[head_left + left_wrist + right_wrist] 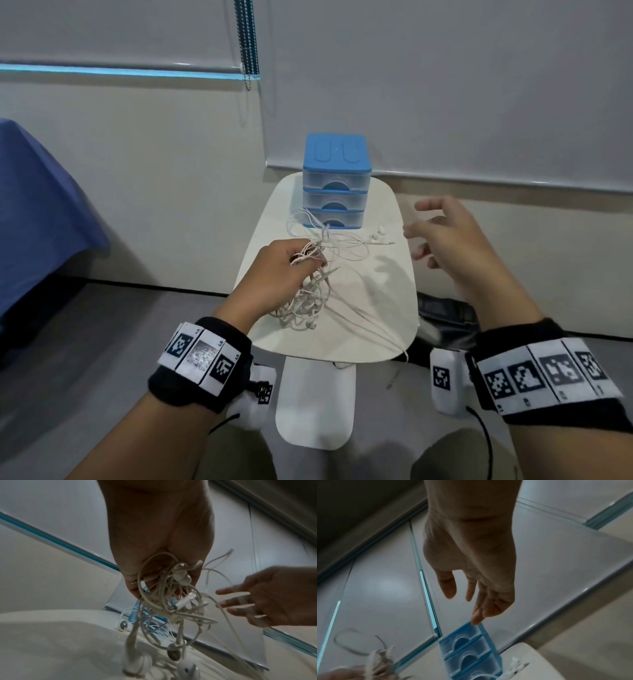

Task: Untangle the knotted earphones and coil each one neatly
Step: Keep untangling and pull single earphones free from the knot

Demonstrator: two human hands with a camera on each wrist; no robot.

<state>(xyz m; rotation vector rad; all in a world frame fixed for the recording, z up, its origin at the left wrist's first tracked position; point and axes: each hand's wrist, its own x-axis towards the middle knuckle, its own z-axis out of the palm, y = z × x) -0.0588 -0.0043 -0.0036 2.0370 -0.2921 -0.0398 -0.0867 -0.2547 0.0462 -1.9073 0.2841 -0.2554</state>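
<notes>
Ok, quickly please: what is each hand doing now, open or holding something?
Left hand: grips the tangled earphones, lifted partly off the table.
Right hand: open, fingers spread, holding nothing.

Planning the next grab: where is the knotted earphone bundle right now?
In the head view the knotted earphone bundle hangs from the left hand over the white table, left of centre, in front of the blue drawer unit.

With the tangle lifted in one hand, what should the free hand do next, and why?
Probably bring the right hand in to pinch one loose strand: the left hand grips the knotted earphones above the table, the right is open and empty, and cables trail free toward it.
</notes>
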